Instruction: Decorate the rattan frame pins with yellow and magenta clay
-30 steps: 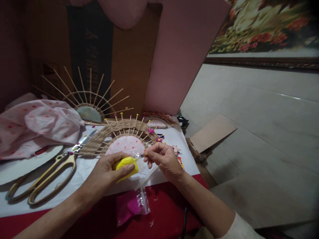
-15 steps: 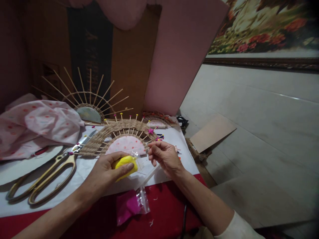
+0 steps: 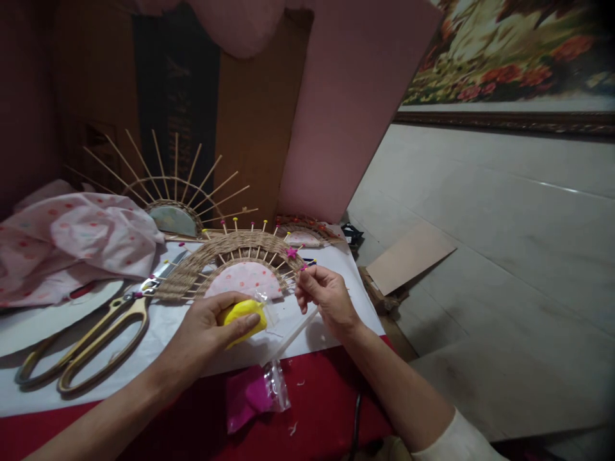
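Dim overall, with thin glare on the pale wall [image 3: 485, 237] and darkened corners.

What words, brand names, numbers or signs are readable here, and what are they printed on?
"Y": seemingly the end letter of the lettering on the dark band across the cardboard; the other letters are too blurred and dim to read.
I can make out no other text; any small marks on the black packet are too small to read.

bright yellow packet [image 3: 244, 322], red-dotted pink cloth [image 3: 103, 224], magenta pouch [image 3: 250, 397]
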### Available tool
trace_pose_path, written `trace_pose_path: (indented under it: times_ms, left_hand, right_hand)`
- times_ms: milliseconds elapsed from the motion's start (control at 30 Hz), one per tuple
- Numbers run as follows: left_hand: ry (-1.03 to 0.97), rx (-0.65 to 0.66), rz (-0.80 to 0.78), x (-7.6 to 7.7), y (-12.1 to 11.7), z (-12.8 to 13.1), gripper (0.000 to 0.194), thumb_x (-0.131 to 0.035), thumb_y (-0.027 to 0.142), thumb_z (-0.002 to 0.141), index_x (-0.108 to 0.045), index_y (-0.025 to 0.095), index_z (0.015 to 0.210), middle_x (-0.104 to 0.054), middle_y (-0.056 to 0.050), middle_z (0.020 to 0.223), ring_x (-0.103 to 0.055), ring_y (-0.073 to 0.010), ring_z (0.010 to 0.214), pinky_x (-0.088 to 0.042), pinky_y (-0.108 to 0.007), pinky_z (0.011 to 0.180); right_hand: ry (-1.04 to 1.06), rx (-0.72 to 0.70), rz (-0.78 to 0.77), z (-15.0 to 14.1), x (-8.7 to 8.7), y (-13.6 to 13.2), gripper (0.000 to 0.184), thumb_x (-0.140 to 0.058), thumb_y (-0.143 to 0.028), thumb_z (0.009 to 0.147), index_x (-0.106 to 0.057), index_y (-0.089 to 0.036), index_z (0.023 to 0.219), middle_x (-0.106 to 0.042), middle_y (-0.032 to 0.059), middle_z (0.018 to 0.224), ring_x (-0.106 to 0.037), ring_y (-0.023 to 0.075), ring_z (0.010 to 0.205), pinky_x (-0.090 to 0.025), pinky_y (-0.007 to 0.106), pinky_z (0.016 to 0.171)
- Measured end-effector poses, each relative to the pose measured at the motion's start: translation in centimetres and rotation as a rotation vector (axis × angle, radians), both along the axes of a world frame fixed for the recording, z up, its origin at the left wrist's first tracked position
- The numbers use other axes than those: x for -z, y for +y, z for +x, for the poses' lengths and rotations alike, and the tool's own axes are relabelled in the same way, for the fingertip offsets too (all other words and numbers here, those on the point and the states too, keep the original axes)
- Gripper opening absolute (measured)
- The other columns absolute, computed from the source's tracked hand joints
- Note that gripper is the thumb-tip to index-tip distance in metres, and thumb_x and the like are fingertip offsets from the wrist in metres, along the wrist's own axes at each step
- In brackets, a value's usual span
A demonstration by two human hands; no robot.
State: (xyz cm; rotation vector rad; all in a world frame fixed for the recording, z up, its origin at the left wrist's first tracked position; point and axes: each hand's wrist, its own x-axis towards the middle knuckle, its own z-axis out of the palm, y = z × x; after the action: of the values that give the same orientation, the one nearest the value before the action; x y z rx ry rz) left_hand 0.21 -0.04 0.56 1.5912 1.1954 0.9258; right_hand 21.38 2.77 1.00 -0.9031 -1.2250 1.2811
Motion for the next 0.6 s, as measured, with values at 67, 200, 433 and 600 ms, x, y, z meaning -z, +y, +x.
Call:
trace_pose_path:
  times_ms: [67, 200, 433, 600]
  left_hand:
    - [0.004, 0.001, 0.002, 0.0, 0.0, 0.0, 0.036, -0.065, 0.047, 0.071, -0.070, 0.018, 0.092, -0.070, -0.004, 0.078, -0.062, -0.0189, 0.070, -0.048, -0.024, 0.059]
    - [0.011, 0.006, 0.020, -0.3, 0.0, 0.2, 0.032, -0.065, 0.046, 0.071, -0.070, 0.018, 0.087, -0.070, -0.003, 0.075, -0.061, -0.0180, 0.067, -0.047, -0.022, 0.056]
    - [0.018, 0.003, 0.045, -0.4, 0.2, 0.2, 0.030, -0.065, 0.044, 0.071, -0.070, 0.018, 0.084, -0.070, -0.003, 0.074, -0.060, -0.0182, 0.066, -0.045, -0.022, 0.055]
    - [0.005, -0.003, 0.053, -0.5, 0.1, 0.2, 0.029, -0.065, 0.043, 0.071, -0.070, 0.018, 0.085, -0.070, -0.002, 0.076, -0.061, -0.0186, 0.068, -0.047, -0.023, 0.058]
  right_hand:
    - [-0.033, 0.030, 0.010, 0.5, -0.3, 0.4, 0.031, -0.070, -0.044, 0.071, -0.059, -0.015, 0.069, -0.058, -0.0026, 0.055, -0.050, 0.0069, 0.043, -0.042, 0.018, 0.037]
    - [-0.118, 0.087, 0.027, 1.8, -1.1, 1.8, 0.027, -0.076, -0.033, 0.064, -0.064, -0.014, 0.079, -0.062, -0.0010, 0.064, -0.056, 0.0077, 0.052, -0.049, 0.021, 0.049]
    - [-0.353, 0.177, 0.087, 3.0, -1.7, 5.5, 0.022, -0.068, -0.033, 0.067, -0.058, -0.014, 0.068, -0.056, -0.0029, 0.055, -0.055, 0.0096, 0.047, -0.048, 0.023, 0.044]
    - [-0.446, 0.202, 0.144, 2.8, -2.0, 7.1, 0.012, -0.064, -0.024, 0.068, -0.058, -0.015, 0.072, -0.058, -0.0031, 0.060, -0.053, 0.0076, 0.048, -0.045, 0.020, 0.044]
